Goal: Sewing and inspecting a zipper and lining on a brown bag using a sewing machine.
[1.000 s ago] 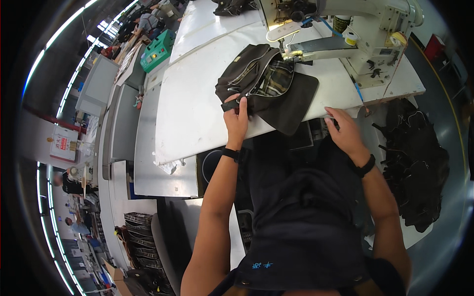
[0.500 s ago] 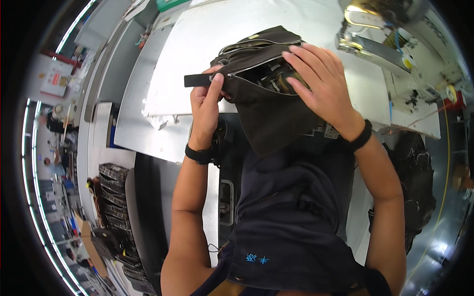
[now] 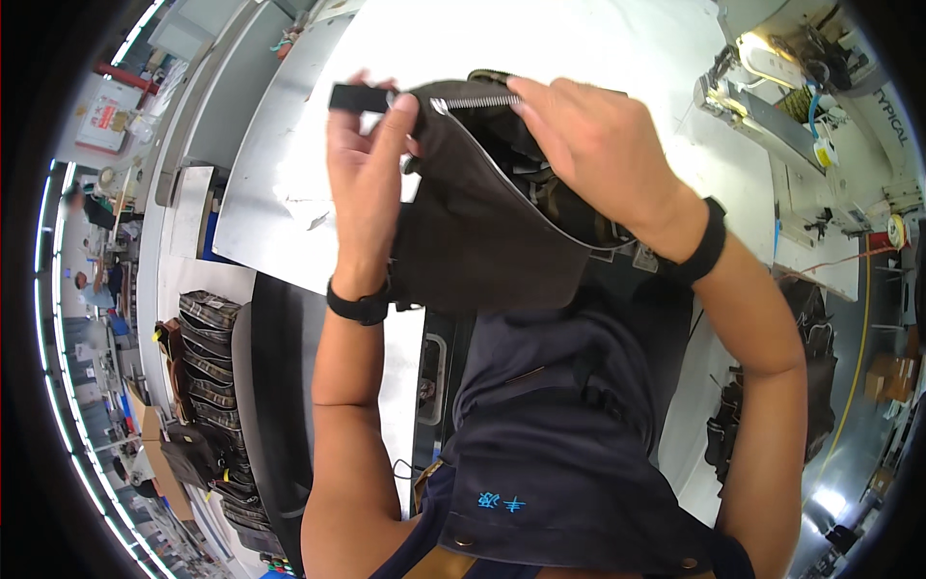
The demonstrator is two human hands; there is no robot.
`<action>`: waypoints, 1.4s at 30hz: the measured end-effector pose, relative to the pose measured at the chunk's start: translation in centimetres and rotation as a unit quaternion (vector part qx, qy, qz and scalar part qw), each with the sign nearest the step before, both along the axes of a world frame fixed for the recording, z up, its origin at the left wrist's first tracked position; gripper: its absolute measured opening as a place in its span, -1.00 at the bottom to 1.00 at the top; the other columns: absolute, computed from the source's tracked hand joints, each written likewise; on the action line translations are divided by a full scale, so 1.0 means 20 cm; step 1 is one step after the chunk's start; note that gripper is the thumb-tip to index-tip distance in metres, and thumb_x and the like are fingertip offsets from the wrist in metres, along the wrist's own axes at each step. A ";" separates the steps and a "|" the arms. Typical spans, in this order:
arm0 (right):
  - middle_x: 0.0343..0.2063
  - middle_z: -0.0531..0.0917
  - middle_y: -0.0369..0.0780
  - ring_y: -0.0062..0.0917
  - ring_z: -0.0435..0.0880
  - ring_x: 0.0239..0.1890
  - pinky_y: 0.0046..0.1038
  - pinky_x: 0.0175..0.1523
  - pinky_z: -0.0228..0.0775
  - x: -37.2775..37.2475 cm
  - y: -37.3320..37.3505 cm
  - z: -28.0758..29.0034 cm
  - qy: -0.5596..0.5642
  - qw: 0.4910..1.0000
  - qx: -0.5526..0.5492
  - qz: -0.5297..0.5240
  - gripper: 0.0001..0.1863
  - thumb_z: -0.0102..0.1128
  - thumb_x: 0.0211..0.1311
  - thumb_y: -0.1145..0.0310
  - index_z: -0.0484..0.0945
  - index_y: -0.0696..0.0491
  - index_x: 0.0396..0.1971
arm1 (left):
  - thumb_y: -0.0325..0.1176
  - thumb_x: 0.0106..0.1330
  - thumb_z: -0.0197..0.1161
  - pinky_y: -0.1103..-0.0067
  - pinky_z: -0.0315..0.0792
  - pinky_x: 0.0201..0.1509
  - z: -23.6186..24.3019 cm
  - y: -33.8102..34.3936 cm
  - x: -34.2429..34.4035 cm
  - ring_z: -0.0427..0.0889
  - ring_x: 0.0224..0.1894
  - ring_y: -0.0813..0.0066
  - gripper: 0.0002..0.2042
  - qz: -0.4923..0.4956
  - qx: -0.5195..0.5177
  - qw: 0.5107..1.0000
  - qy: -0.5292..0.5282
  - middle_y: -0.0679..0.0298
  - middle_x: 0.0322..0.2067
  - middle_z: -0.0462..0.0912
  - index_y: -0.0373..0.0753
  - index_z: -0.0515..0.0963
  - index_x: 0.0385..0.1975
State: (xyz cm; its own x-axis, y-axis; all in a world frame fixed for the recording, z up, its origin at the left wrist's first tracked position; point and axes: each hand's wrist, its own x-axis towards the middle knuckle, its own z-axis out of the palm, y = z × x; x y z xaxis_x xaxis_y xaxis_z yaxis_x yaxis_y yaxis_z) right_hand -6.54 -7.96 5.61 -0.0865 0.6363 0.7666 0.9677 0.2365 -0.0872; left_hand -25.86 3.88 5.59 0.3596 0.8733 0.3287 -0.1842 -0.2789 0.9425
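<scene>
A dark brown fabric bag point(image 3: 482, 241) hangs over the front edge of the white table, its zippered mouth open. Inside, a camouflage-like patterned lining point(image 3: 569, 201) shows. My left hand point(image 3: 368, 169) pinches the bag's left corner beside a short black strap tab point(image 3: 355, 98), thumb on top. Close to that thumb is the metal zipper slider point(image 3: 440, 106). Closed over the far edge of the opening, my right hand point(image 3: 598, 140) grips the bag near the silver zipper teeth point(image 3: 482, 100). Its fingertips are partly hidden by the hand itself.
A sewing machine point(image 3: 762, 92) stands at the table's right side. Stacked dark bags point(image 3: 207, 367) lie at the lower left, and more dark bags point(image 3: 820, 386) hang at the right. A grey metal panel point(image 3: 227, 111) borders the table on the left.
The bag has been lifted and turned, and its mouth is wider. My left hand has moved left and up with the tab; my right hand has gone from spread fingers to gripping the zipper edge.
</scene>
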 end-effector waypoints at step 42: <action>-0.51 0.75 -0.10 -0.46 0.69 -0.46 -0.37 -0.30 0.48 0.53 -0.11 0.20 0.150 0.924 -0.349 0.045 -0.74 0.36 0.25 0.26 0.74 0.19 -0.30 | -0.15 0.35 0.35 0.61 0.42 -0.03 0.14 0.30 0.36 0.57 -0.18 0.66 -0.65 -0.386 0.123 0.809 0.426 0.43 -0.23 0.72 -0.21 0.69 0.03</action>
